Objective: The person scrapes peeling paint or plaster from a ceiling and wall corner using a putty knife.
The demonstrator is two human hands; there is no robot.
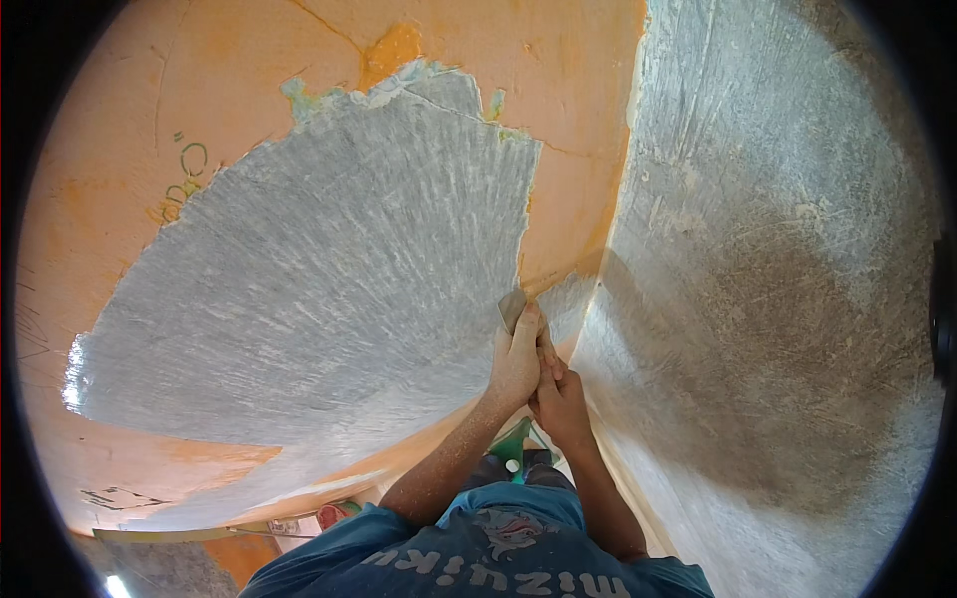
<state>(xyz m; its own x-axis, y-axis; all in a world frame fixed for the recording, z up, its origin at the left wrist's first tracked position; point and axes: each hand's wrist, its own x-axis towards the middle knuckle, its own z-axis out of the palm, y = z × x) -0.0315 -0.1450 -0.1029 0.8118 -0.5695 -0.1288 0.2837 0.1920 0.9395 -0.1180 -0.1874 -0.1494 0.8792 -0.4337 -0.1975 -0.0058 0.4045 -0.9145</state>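
Note:
Both my hands are together on a scraper, its flat grey metal blade (511,308) pressed near the wall. My left hand (517,362) is wrapped close behind the blade, with pale dust over its skin and forearm. My right hand (564,407) grips just below it, and the tool's handle is hidden by the fingers. The blade lies at the border between a bare grey scraped patch (336,261) and a strip of peach-orange paint (572,187). A small bare grey area (568,303) shows just right of my fingers.
A grey wall (748,299) meets the painted one at a corner close to my right. Orange paint (224,67) with cracks and handwritten marks surrounds the patch. Below me are a green object (512,445) and a red object (333,516), both partly hidden.

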